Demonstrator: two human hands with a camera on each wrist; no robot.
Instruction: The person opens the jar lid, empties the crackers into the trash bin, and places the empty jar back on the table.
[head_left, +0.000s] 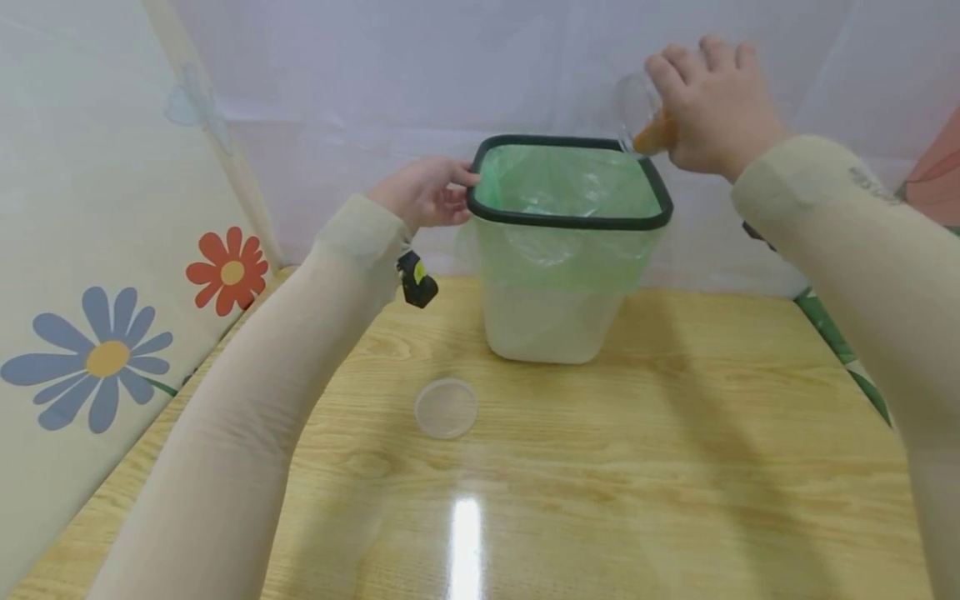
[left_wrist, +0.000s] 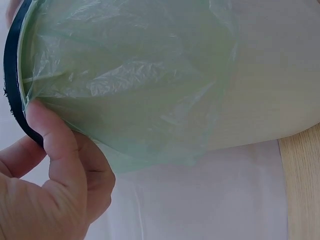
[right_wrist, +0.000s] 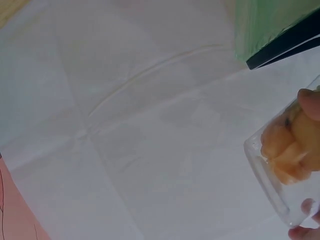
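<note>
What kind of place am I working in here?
Likely a staged home-style tabletop: a glossy wooden table, a lined waste bin, flower-print panels and white sheeting behind.

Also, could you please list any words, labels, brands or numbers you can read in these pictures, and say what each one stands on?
None can be read.
Right sleeve: a small dark mark, too blurred to read.
Bin, its green liner, the clear cup and the round lid: no text visible.

Clear cup (head_left: 637, 117) tilted over green-lined bin (head_left: 570, 250), orange food, perhaps fruit
</note>
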